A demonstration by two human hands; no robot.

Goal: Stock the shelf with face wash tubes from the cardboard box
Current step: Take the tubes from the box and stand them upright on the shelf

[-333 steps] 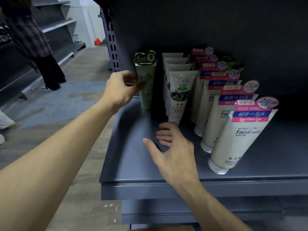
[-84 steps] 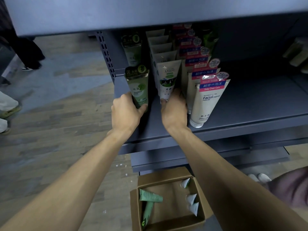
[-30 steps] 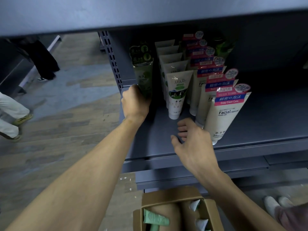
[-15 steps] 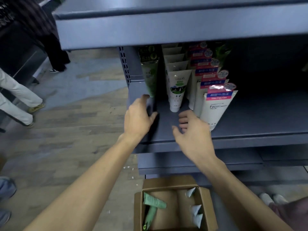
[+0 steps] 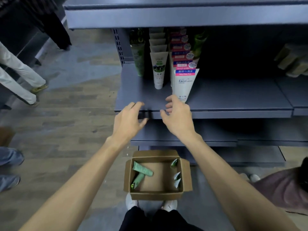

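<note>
Both my hands hover empty in front of the grey shelf (image 5: 233, 104), at its front edge. My left hand (image 5: 129, 121) and my right hand (image 5: 177, 115) have loosely spread fingers. On the shelf stand rows of tubes: green tubes (image 5: 138, 59) at the left, cream-white tubes (image 5: 158, 67) in the middle, white "Facial" tubes with pink labels (image 5: 185, 84) to the right. Below, on the floor by my feet, an open cardboard box (image 5: 128, 177) holds two green tubes (image 5: 142, 170) and a few pale tubes (image 5: 177, 179) standing along its right wall.
An upper shelf (image 5: 183, 15) overhangs the tubes. Other people's legs (image 5: 18, 77) and shoes stand on the wooden floor at the left. A person in a dark pink garment (image 5: 283, 189) crouches at the lower right. Beige packs (image 5: 293, 62) lie on the shelf's far right.
Both hands have pulled back from the tubes to the shelf's front edge. My left hand let go of the green tube, which stays in its row. The view has tilted down to the box.
</note>
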